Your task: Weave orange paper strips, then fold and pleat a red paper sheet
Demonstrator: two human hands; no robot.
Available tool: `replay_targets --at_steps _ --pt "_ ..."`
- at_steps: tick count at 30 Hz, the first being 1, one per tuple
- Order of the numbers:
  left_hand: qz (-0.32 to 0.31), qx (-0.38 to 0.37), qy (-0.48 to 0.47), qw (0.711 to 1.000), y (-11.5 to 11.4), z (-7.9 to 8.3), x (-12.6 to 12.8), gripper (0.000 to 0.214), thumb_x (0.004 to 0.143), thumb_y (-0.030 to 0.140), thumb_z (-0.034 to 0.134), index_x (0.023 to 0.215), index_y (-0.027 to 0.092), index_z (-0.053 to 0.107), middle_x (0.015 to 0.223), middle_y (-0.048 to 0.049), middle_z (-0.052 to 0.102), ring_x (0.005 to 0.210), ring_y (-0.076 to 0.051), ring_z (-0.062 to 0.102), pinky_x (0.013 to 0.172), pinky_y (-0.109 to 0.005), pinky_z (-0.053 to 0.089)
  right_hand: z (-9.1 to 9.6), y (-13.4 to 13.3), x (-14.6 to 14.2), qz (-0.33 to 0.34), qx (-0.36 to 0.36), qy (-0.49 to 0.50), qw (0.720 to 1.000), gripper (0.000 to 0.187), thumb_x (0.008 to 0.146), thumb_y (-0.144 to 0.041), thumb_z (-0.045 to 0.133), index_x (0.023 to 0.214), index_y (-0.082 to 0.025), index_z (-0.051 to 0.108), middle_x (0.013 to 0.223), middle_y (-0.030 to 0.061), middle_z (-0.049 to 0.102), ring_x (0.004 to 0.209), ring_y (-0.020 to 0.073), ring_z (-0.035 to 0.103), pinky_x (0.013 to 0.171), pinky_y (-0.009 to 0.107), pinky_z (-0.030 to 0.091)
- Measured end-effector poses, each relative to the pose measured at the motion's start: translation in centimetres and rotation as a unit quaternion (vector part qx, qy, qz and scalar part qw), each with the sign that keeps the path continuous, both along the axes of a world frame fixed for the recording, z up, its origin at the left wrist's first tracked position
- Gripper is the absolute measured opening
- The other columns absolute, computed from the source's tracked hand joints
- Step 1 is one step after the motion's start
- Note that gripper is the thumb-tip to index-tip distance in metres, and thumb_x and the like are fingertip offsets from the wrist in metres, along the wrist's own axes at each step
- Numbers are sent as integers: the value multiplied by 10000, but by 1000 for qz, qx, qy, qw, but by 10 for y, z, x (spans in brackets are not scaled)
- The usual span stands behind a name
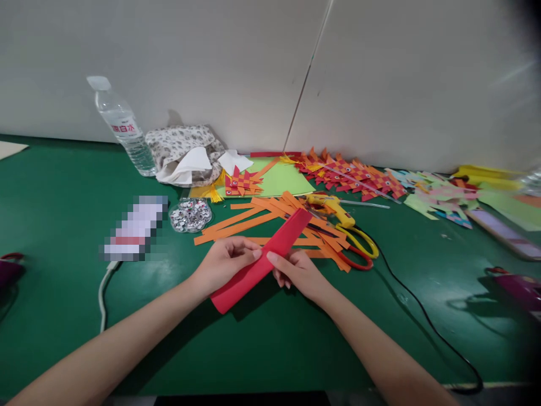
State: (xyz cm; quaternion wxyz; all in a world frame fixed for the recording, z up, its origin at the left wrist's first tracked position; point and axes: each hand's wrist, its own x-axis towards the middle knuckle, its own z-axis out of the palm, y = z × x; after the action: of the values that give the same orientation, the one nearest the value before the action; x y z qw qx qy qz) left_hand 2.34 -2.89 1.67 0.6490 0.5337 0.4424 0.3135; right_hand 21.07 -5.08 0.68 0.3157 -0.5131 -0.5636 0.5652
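Note:
A long folded piece of red paper (270,254) lies slantwise just above the green table (63,214), its far end over a heap of orange paper strips (253,217). My left hand (224,262) grips its middle from the left, fingers curled over the top edge. My right hand (298,273) pinches the same piece from the right, thumb on top. Both hands are closed on the red paper.
Behind the strips lie a yellow glue gun (333,207) with a black cord (422,316), yellow and red scissors (359,248), a dish of googly eyes (191,215), woven red-orange paper fish (350,175), light green paper (283,180), a water bottle (122,127) and a cloth pouch (186,149).

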Motion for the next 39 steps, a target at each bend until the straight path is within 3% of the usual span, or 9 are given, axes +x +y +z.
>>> replay_targets --at_steps 12,18,39 --pt "-37 50 32 998 1 -1 -1 197 784 352 650 788 157 676 707 -11 688 541 -82 546 483 -178 386 -4 0 -1 -66 13 23 997 575 793 -697 495 524 -189 488 437 -21 478 365 80 431 360 204 287" --pt "-43 74 45 995 1 0 -1 185 774 340 655 760 157 684 730 -21 698 584 -95 573 515 -186 411 -3 2 2 -145 44 29 988 600 766 -727 505 477 -202 484 386 -9 464 346 94 404 354 232 285" --pt "-38 99 48 993 1 -2 -2 167 759 322 667 769 158 698 743 -25 690 609 -100 572 546 -197 422 -5 4 5 -229 45 56 971 659 795 -775 377 439 -230 482 370 15 459 341 130 416 367 287 310"
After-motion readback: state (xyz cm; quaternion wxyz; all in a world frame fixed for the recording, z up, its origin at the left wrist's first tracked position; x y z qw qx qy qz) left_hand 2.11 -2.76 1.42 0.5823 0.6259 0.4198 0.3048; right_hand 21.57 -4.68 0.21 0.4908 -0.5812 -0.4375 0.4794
